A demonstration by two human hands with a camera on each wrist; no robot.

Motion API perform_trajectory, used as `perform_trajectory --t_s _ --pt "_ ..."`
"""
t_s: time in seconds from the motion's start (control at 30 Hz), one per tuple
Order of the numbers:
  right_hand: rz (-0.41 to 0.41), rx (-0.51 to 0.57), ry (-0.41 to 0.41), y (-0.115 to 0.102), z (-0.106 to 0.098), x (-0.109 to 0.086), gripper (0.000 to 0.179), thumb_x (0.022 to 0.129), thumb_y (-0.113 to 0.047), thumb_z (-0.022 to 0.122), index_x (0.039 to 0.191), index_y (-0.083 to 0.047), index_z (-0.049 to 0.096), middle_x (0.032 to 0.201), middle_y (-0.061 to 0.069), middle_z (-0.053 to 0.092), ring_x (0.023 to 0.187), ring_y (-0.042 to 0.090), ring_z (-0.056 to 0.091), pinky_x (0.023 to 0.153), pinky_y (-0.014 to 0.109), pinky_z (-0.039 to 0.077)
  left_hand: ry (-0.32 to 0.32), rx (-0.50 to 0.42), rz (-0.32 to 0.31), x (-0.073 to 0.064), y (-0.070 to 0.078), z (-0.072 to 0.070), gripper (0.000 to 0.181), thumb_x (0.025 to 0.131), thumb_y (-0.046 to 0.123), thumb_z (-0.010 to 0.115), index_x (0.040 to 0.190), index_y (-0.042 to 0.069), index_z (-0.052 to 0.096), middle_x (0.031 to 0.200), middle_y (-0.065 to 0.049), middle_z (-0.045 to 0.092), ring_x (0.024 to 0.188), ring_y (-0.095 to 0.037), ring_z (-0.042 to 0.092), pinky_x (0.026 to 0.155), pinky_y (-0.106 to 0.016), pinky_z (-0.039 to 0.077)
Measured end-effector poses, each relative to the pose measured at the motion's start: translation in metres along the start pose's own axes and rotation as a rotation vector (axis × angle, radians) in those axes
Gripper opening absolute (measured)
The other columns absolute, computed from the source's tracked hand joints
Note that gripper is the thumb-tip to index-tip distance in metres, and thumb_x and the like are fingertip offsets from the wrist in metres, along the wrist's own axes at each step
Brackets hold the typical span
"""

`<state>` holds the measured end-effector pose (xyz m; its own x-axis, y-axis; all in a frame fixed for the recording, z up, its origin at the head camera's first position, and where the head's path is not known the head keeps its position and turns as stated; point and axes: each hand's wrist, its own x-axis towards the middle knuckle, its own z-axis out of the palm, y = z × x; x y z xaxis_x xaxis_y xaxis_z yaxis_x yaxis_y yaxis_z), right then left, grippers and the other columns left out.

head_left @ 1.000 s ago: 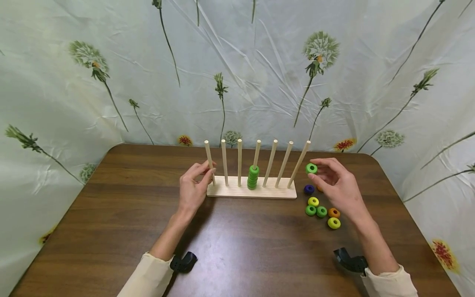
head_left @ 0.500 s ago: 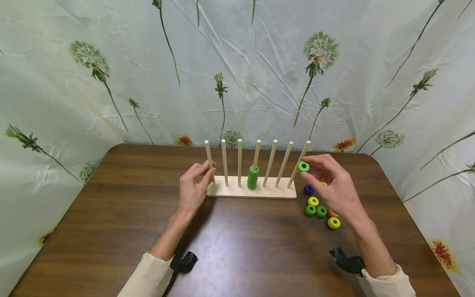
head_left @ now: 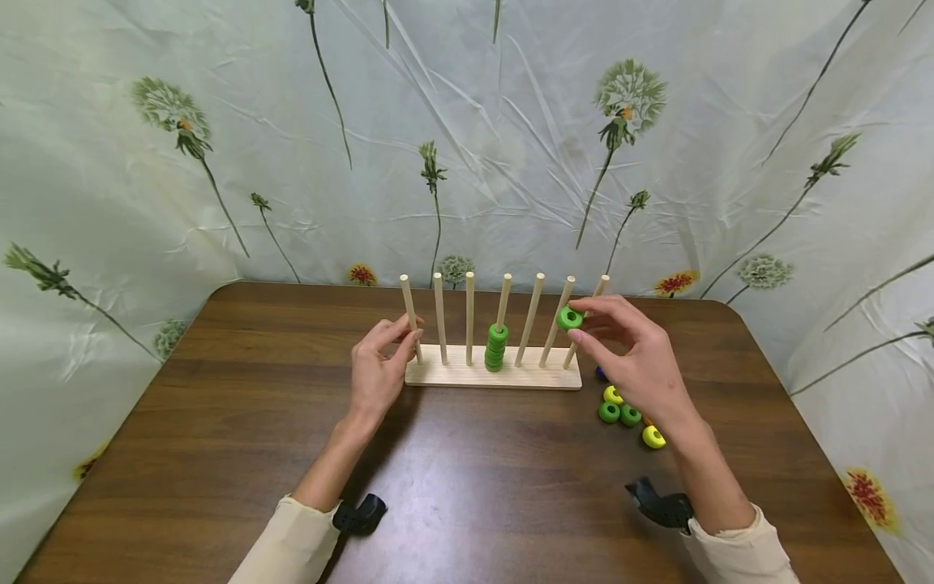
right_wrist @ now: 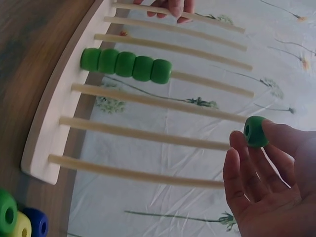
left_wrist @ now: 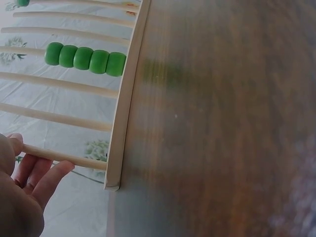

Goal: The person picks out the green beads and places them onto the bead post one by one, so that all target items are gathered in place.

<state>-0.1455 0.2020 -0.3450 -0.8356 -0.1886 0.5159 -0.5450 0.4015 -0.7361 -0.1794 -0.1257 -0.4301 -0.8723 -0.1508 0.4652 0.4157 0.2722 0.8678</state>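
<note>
A pale wooden rack [head_left: 452, 375] with several upright pegs stands on the table. Its middle peg carries a stack of green beads [head_left: 495, 349], also plain in the left wrist view as a row of green beads [left_wrist: 83, 58]. My left hand [head_left: 377, 369] pinches the leftmost peg [left_wrist: 84, 161] between thumb and fingers. My right hand [head_left: 635, 349] pinches a green bead [head_left: 570, 317] by its edge, up in front of the pegs at the right end. In the right wrist view that green bead [right_wrist: 255, 132] sits between thumb and fingertip, its hole showing.
Loose beads lie on the table right of the rack: green beads [head_left: 609, 412], yellow beads [head_left: 653, 437] and a blue bead [right_wrist: 36, 222], partly hidden by my right hand. A flowered cloth [head_left: 511, 146] hangs behind the brown table [head_left: 467, 487].
My right hand has moved left with the green bead, from beyond the rack's right end to in front of its right pegs. My left hand stays on the leftmost peg.
</note>
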Motion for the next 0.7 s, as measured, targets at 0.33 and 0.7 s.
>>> perform_trajectory --t_s 0.33,0.7 --pt "-0.021 0.043 0.006 -0.01 0.013 0.012 0.037 0.093 0.001 0.075 0.127 -0.012 0.073 0.118 0.003 0.072 0.101 0.004 0.069 0.087 0.016 0.06 0.008 0.006 0.01 0.001 -0.001 0.001 0.019 0.094 0.003 0.075 0.112 -0.001 0.079 0.091 -0.018 0.07 0.081 -0.007 0.066 0.066 -0.013 0.063" --pt "-0.067 0.056 0.011 -0.017 0.025 0.019 0.037 0.093 0.0 0.076 0.128 -0.012 0.073 0.119 0.006 0.074 0.1 0.005 0.071 0.082 0.017 0.061 0.01 0.005 0.028 0.0 -0.003 0.002 0.018 0.093 0.001 0.075 0.11 -0.002 0.079 0.088 -0.017 0.07 0.079 -0.011 0.066 0.064 -0.018 0.064"
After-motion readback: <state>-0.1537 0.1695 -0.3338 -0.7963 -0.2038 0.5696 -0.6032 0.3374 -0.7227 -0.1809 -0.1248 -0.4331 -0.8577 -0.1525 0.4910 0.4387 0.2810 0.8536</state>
